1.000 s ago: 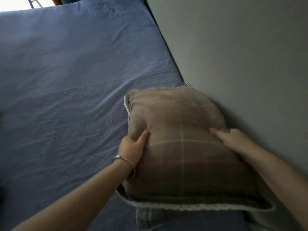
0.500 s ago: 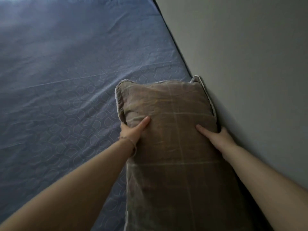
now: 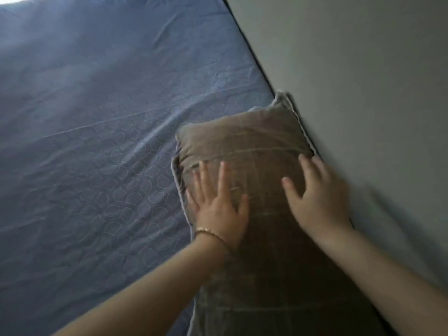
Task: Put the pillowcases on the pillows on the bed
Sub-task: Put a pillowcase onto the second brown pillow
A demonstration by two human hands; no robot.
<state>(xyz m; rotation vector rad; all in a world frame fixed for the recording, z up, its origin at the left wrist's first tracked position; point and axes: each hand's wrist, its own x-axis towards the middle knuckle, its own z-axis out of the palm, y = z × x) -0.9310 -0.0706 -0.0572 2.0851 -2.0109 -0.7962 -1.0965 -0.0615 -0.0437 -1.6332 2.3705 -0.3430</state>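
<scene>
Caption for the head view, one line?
Left hand and right hand rest flat on the plaid-cased pillow lying on the blue sheet beside the wall.

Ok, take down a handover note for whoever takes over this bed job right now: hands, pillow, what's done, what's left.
Left hand: open, flat on the plaid pillow.
Right hand: open, fingers spread, at the pillow's wall side.
Pillow: lies on the blue sheet, its long edge against the wall.
Done: this pillow looks fully cased.
Left: pat it smooth. No other pillow is in view, so check for more.
</scene>
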